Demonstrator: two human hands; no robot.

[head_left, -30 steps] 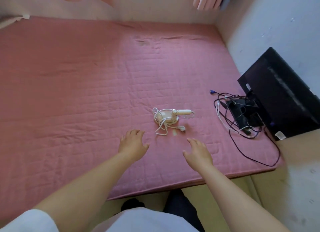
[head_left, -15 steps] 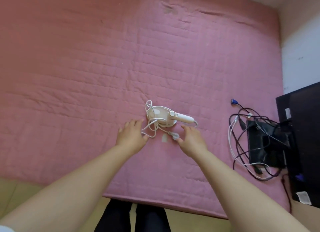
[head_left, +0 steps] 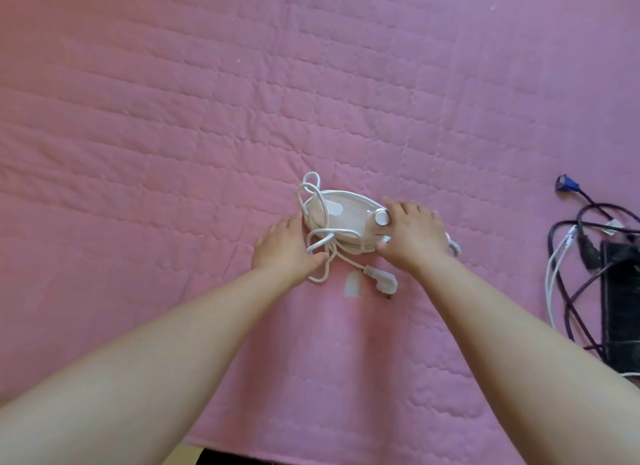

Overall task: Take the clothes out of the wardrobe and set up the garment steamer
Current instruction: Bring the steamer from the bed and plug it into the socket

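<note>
A small white garment steamer (head_left: 341,215) lies on its side on the pink quilted mattress (head_left: 173,118), its white cord (head_left: 320,249) looped around the body. The cord's plug (head_left: 488,281) rests on the mattress just in front of it. My right hand (head_left: 414,236) lies over the steamer's handle beside its round dial, fingers wrapped on it. My left hand (head_left: 285,248) touches the steamer's left end, with its thumb on a loop of the cord. No clothes are in view.
At the right edge lies a tangle of black and white cables (head_left: 571,256) with a blue connector (head_left: 568,184), beside a black device (head_left: 621,312). The mattress's front edge (head_left: 311,459) runs along the bottom of the view.
Both hands have moved forward from short of the steamer onto it. The right hand now covers the handle and the left meets the cord. The view has dipped closer to the mattress.
</note>
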